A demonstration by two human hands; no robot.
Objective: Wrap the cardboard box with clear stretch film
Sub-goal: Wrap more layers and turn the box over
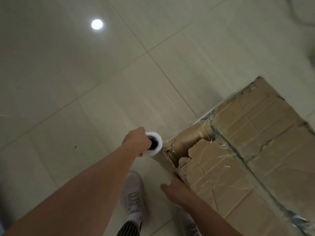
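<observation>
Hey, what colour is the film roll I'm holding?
White film roll with a dark core opening; clearest in the head view.

Floor of large pale cream tiles (51,74), glossy, under dim, even light. Round white lamp reflection (96,24) on the gloss, bright and sharp-edged. Thin grout line (127,23) just right of the reflection, slanting down and away from it. Meets a second line at a crossing (148,52) below and right of the reflection. Small dark speck (75,146) far below the reflection, slightly left. Faint curved pale marks (300,16) far right of the reflection, too blurred to identify.
</observation>
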